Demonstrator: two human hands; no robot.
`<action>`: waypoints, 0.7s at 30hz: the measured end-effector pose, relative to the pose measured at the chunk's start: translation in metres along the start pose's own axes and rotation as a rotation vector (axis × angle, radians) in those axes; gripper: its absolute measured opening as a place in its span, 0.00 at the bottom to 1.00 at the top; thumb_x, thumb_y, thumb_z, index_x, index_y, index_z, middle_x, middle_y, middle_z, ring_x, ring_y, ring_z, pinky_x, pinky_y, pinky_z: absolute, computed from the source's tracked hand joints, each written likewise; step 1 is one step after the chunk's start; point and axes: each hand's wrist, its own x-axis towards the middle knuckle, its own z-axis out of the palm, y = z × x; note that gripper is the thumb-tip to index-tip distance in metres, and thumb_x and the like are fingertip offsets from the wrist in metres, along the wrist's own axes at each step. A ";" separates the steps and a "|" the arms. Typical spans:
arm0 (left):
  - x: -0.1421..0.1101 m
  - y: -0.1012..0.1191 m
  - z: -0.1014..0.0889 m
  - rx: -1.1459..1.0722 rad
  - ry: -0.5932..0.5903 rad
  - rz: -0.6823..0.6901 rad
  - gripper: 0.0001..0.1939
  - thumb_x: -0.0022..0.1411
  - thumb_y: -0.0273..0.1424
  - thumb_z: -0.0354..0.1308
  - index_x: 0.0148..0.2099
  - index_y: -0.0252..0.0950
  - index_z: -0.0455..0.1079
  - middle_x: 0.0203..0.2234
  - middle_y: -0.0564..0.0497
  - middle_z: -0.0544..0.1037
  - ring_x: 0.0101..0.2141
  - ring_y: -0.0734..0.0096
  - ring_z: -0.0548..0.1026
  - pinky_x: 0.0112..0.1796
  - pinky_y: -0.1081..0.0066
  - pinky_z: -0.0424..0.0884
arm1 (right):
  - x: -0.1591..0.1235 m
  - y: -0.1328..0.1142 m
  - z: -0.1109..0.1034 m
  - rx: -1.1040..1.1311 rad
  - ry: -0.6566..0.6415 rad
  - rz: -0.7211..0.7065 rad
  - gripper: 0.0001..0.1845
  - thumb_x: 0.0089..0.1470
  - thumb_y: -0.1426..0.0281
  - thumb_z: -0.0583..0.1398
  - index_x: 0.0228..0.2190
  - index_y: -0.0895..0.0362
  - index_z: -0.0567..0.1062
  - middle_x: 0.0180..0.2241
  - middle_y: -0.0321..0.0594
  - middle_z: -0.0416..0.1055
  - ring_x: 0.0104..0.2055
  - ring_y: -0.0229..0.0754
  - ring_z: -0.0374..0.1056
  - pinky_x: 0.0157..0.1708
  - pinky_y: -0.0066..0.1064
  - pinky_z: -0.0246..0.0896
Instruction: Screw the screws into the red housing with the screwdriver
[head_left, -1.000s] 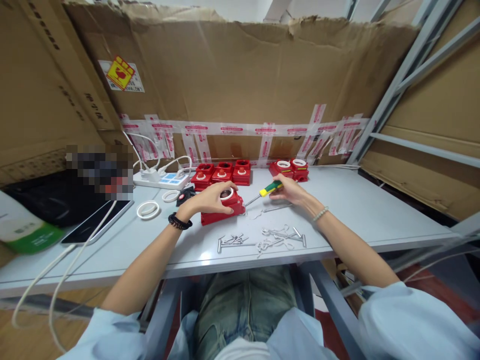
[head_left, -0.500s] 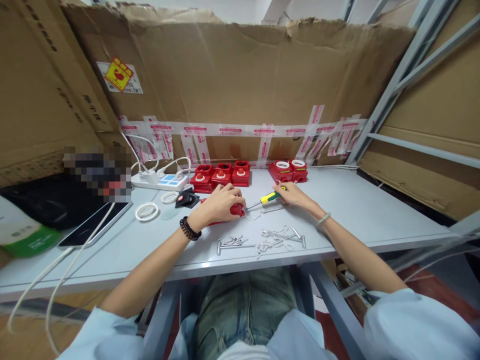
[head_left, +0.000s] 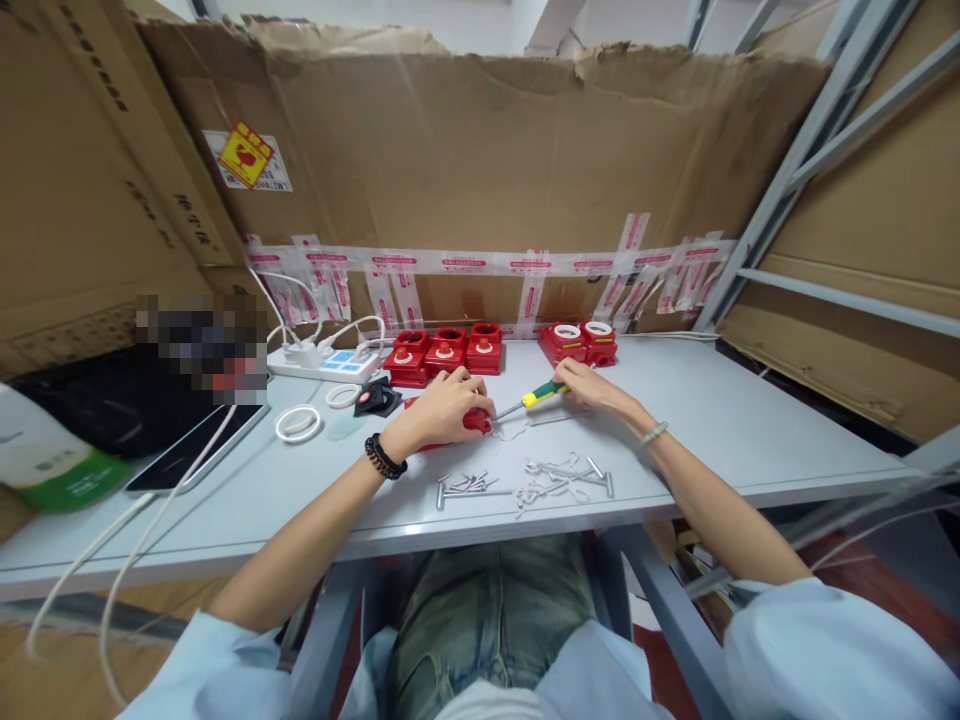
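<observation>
My left hand is wrapped over a red housing lying on the grey table, hiding most of it. In my right hand is a screwdriver with a green and yellow handle. Its shaft points left, and the tip meets the right end of the housing. A thin metal rod and a bit of white cord lie just below the screwdriver. Closer to the table's front edge are a pile of screws and several small T-shaped metal bars with white cords.
Three red housings stand at the back, with two more bearing white rings to their right. White rings, a black part, a power strip and a tablet lie left. A cardboard wall closes the back.
The whole view has shifted slightly. My right hand's grip on the screwdriver handle looks a little different, and the tip stays at the housing's end. My left hand keeps its hold.
</observation>
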 end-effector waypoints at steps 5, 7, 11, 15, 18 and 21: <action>0.000 -0.001 0.001 -0.007 0.002 0.003 0.10 0.58 0.34 0.61 0.44 0.46 0.77 0.44 0.49 0.73 0.45 0.58 0.65 0.41 0.63 0.59 | -0.002 0.002 -0.001 0.043 -0.090 0.056 0.18 0.60 0.58 0.52 0.23 0.54 0.60 0.11 0.27 0.51 0.13 0.32 0.48 0.15 0.27 0.41; 0.000 -0.002 0.002 -0.010 0.005 0.007 0.10 0.58 0.34 0.61 0.44 0.46 0.77 0.44 0.49 0.73 0.45 0.57 0.65 0.40 0.63 0.59 | -0.003 0.000 -0.002 0.074 -0.083 0.035 0.19 0.61 0.57 0.52 0.23 0.55 0.60 0.12 0.28 0.53 0.13 0.31 0.48 0.15 0.27 0.42; 0.000 -0.003 0.002 -0.022 0.006 0.010 0.09 0.59 0.35 0.60 0.42 0.46 0.77 0.43 0.49 0.73 0.45 0.57 0.65 0.40 0.63 0.59 | -0.005 -0.004 -0.006 0.191 -0.151 0.009 0.07 0.61 0.64 0.51 0.32 0.53 0.61 0.18 0.28 0.63 0.15 0.31 0.53 0.16 0.25 0.50; 0.000 -0.002 0.001 -0.015 0.002 0.008 0.09 0.58 0.34 0.60 0.42 0.46 0.78 0.43 0.49 0.73 0.45 0.57 0.65 0.40 0.63 0.59 | -0.004 -0.002 -0.004 0.203 -0.131 0.056 0.13 0.61 0.62 0.53 0.27 0.54 0.60 0.13 0.27 0.57 0.13 0.32 0.52 0.14 0.25 0.47; 0.000 -0.001 0.000 -0.007 -0.008 0.004 0.09 0.58 0.33 0.61 0.41 0.46 0.78 0.43 0.48 0.73 0.45 0.57 0.66 0.40 0.63 0.59 | -0.001 -0.001 0.001 0.188 -0.041 0.078 0.20 0.60 0.60 0.56 0.20 0.55 0.59 0.09 0.28 0.52 0.11 0.30 0.48 0.12 0.25 0.40; 0.000 0.001 -0.002 0.003 -0.019 -0.007 0.09 0.58 0.34 0.60 0.42 0.46 0.78 0.43 0.48 0.73 0.46 0.57 0.66 0.40 0.63 0.59 | -0.001 -0.006 0.003 0.245 -0.013 0.074 0.17 0.59 0.63 0.57 0.22 0.56 0.62 0.12 0.29 0.58 0.12 0.29 0.50 0.12 0.23 0.42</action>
